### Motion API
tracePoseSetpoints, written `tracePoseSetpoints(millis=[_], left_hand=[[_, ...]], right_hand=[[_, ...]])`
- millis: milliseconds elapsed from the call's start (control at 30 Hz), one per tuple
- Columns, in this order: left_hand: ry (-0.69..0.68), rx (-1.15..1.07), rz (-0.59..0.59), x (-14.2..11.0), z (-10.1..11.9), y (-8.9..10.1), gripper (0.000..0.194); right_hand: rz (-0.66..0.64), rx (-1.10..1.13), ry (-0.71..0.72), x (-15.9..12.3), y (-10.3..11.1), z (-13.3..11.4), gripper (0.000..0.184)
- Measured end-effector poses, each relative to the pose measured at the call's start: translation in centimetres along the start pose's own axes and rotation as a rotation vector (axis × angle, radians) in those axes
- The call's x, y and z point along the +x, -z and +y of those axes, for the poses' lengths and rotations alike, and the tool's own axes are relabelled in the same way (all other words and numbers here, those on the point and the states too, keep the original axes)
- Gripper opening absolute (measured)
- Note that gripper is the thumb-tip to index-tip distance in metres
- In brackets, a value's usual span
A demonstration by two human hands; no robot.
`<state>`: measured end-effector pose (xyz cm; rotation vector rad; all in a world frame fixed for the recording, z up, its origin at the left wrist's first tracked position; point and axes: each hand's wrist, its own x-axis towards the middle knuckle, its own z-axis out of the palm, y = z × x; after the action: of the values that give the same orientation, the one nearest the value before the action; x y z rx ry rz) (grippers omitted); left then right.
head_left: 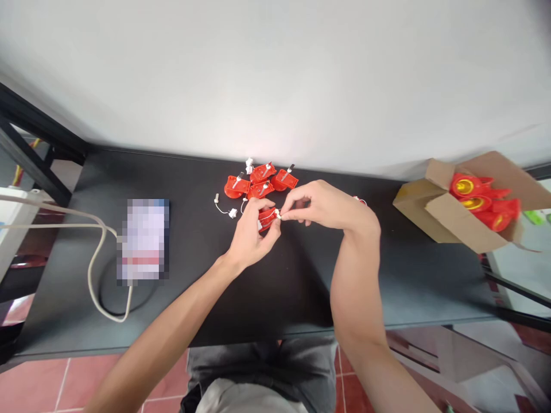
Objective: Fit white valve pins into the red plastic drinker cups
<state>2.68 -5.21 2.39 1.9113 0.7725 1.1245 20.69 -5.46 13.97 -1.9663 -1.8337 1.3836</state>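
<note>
My left hand (253, 232) is closed around a red plastic shell (267, 218) with a white wire along it, held just above the table. The thumb and index finger of my right hand (312, 203) pinch a small whitish piece (278, 213) at the shell's right end. Beyond my hands lie several similar red shells (284, 179), some with a small white-and-dark part on them. A white connector (233, 213) on a thin wire rests to the left of my left hand. Part of the held shell is hidden by my fingers.
On the black table (193, 172), an open cardboard box (419, 206) at right holds several red parts (495, 212) with yellow insides. A blurred-out rectangular object (144, 241) with pale cables (92, 287) lies at left. A pale wall (267, 86) rises behind.
</note>
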Motion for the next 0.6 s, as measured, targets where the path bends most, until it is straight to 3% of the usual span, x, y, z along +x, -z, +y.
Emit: tracePoseSetpoints(millis=[600], left_hand=[[0.027, -0.039, -0.024, 0.03, 0.28, 0.14, 0.015]], right_hand=[[0.026, -0.014, 0.011, -0.03, -0.04, 0.05, 0.008]])
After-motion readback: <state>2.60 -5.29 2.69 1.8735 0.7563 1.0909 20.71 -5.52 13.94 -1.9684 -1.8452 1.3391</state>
